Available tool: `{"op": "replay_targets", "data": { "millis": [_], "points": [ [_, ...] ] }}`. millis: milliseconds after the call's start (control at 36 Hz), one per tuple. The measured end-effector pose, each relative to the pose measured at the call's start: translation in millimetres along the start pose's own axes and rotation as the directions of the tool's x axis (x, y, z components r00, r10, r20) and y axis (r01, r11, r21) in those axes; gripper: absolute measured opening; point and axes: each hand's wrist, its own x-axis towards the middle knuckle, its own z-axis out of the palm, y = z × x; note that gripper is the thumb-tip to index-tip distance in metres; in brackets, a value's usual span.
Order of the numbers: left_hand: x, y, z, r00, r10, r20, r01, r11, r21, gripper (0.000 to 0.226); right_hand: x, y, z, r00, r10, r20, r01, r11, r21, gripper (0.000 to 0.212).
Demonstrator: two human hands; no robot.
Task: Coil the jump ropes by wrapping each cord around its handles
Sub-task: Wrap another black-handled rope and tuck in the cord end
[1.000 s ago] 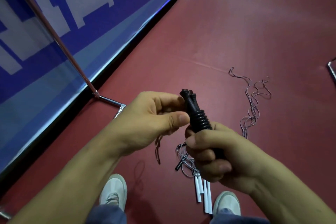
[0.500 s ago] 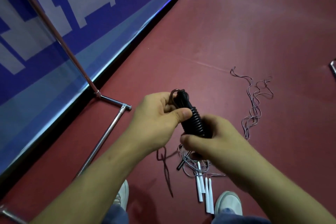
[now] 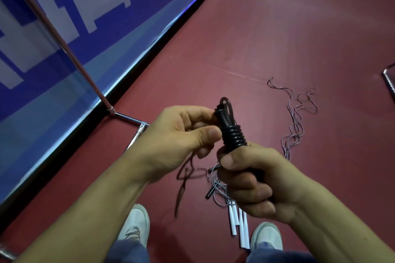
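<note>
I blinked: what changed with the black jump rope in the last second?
A cord loop now stands above the top of the black handles, beside the left hand; none showed before. The right hand still grips the handles; the white-handled ropes on the floor lie unmoved.

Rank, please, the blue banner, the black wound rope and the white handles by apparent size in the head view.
1. blue banner
2-3. black wound rope and white handles: alike in apparent size; the rope, held nearer the camera, cannot be fairly ranked.
</note>
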Motion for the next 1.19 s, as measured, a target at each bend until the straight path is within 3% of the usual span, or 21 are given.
{"op": "replay_targets", "data": {
  "millis": [111,194,250,306,361,389,417,472,556,611,667,750,861,944,1000,1028,1083,1139,1194],
  "points": [
    [-1.1,-4.3,6.7,0.995,-0.002,0.104,0.008,0.998,-0.061,0.043,1.6,4.5,-14.6,0.937,0.08,0.34,-0.14,0.978,0.154,0.006],
    [-0.3,-6.9,11.3,0.994,-0.02,0.103,0.035,0.989,-0.143,0.039,3.6,5.4,-21.0,0.927,0.087,0.364,-0.182,0.955,0.236,0.021],
    [1.9,-8.3,11.5,0.999,-0.035,0.025,0.038,0.989,-0.143,0.039,4.7,4.1,-16.8,0.973,0.077,0.218,-0.113,0.981,0.16,0.025],
    [4.0,-9.9,9.0,0.994,-0.054,-0.092,0.047,0.995,-0.083,0.026,8.4,3.4,-9.0,0.995,0.008,-0.098,-0.013,0.999,-0.048,0.033],
    [6.5,-14.7,5.5,0.975,-0.066,-0.214,0.069,0.998,0.007,0.01,15.4,6.1,-8.2,0.899,-0.208,-0.386,0.059,0.929,-0.365,0.035],
    [6.9,-17.2,5.4,0.961,-0.066,-0.268,0.083,0.995,0.055,0.008,18.5,8.6,-8.4,0.825,-0.341,-0.451,0.049,0.837,-0.544,0.038],
    [7.4,-19.0,6.6,0.948,-0.06,-0.312,0.094,0.991,0.095,0.01,21.1,11.5,-7.8,0.76,-0.457,-0.462,0.01,0.719,-0.695,0.039],
    [7.2,-19.9,11.9,0.935,-0.031,-0.354,0.082,0.988,0.13,0.007,25.0,18.7,-5.6,0.683,-0.582,-0.441,-0.059,0.558,-0.827,0.032],
    [5.6,-17.0,18.1,0.953,0.03,-0.302,0.017,0.988,0.15,0.005,27.5,23.5,-2.3,0.607,-0.655,-0.45,-0.023,0.551,-0.834,0.019],
    [4.2,-13.7,18.8,0.968,0.069,-0.241,-0.028,0.985,0.172,0.009,25.8,18.7,-1.5,0.643,-0.632,-0.434,0.083,0.62,-0.78,0.015],
    [2.5,-11.4,16.0,0.981,0.055,-0.188,-0.029,0.99,0.138,0.014,19.9,11.1,0.2,0.728,-0.534,-0.431,0.147,0.735,-0.661,0.027],
    [-0.4,-6.2,11.8,0.994,0.035,-0.108,-0.025,0.995,0.093,0.023,8.4,1.7,5.5,0.876,-0.346,-0.337,0.155,0.862,-0.483,0.033],
    [0.0,-6.6,7.7,1.0,0.008,-0.002,-0.009,1.0,-0.019,0.043,-2.3,-5.6,3.6,0.985,-0.126,-0.116,0.092,0.961,-0.263,0.023],
    [-1.4,-4.9,8.1,0.997,-0.04,0.063,0.044,0.997,-0.07,0.044,-3.5,-4.9,-6.9,0.982,0.032,0.184,-0.025,0.999,-0.042,0.009],
    [-2.6,-3.3,9.0,0.997,-0.038,0.072,0.044,0.995,-0.086,0.035,-0.7,-0.8,-19.7,0.933,0.092,0.348,-0.144,0.981,0.126,0.018],
    [-2.6,-3.7,9.1,0.998,-0.034,0.061,0.039,0.996,-0.085,0.031,0.7,0.6,-23.8,0.928,0.089,0.363,-0.16,0.972,0.172,0.018],
    [-1.1,-4.7,9.2,0.999,-0.032,-0.005,0.031,0.997,-0.07,0.023,3.2,0.9,-20.7,0.964,0.073,0.257,-0.11,0.985,0.132,0.019],
    [1.8,-5.4,9.5,0.995,-0.047,-0.086,0.042,0.997,-0.064,0.018,5.8,-0.3,-11.2,1.0,-0.012,-0.028,0.01,0.996,-0.083,0.027],
    [3.5,-8.1,8.7,0.985,-0.063,-0.16,0.056,0.997,-0.049,0.016,11.8,1.6,-6.5,0.934,-0.221,-0.282,0.096,0.913,-0.397,0.025]
  ]
}}
